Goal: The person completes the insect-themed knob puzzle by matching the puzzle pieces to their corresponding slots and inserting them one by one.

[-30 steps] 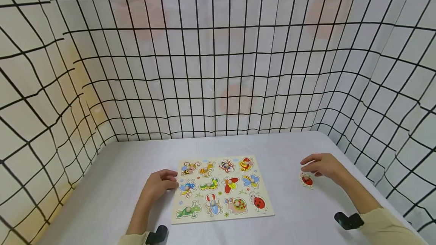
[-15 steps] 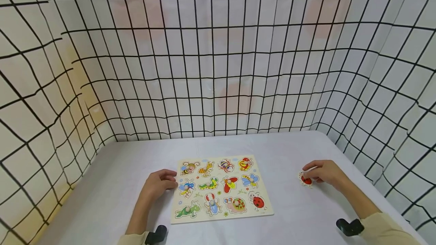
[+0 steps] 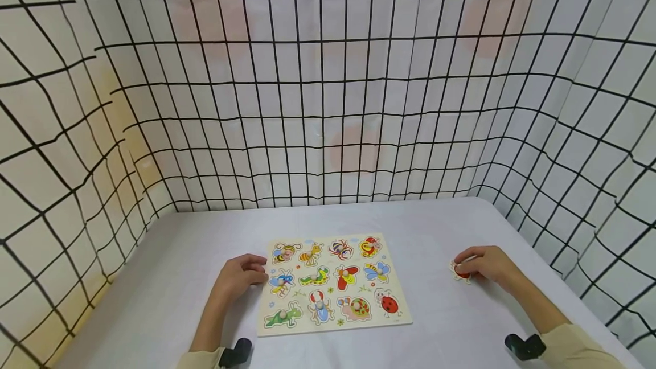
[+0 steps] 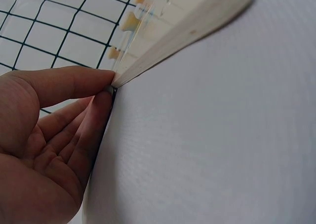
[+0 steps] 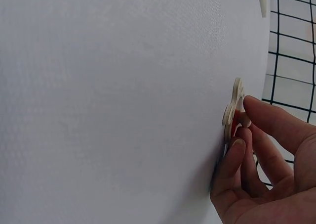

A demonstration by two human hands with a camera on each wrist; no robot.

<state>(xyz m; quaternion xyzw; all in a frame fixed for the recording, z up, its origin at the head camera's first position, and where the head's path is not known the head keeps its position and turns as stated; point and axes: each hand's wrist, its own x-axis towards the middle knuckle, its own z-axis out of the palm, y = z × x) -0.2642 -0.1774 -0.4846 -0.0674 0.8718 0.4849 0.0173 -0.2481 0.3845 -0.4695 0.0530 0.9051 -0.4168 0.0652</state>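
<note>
A pale wooden peg puzzle board (image 3: 333, 323) with several insect pieces lies on the table. Each piece bears a round knob; the ladybug picture (image 3: 388, 304) at the lower right corner shows no knob. My left hand (image 3: 237, 279) rests beside the board, its thumb and fingertips touching the left edge, as the left wrist view also shows. Off to the right, a ladybug puzzle piece (image 3: 454, 269) lies on the cloth. The fingers of my right hand (image 3: 489, 266) curl round the knob (image 5: 242, 118) of this piece and partly cover it in the head view.
White cloth covers the table (image 3: 430, 232). Black-grid netting (image 3: 328, 101) in front of pale walls encloses the back and both sides. Dark bands (image 3: 525, 347) sit at both wrists, by the beige sleeves.
My right hand has come down from above the ladybug piece, its fingers now around the knob. The left hand and the board have stayed put.
</note>
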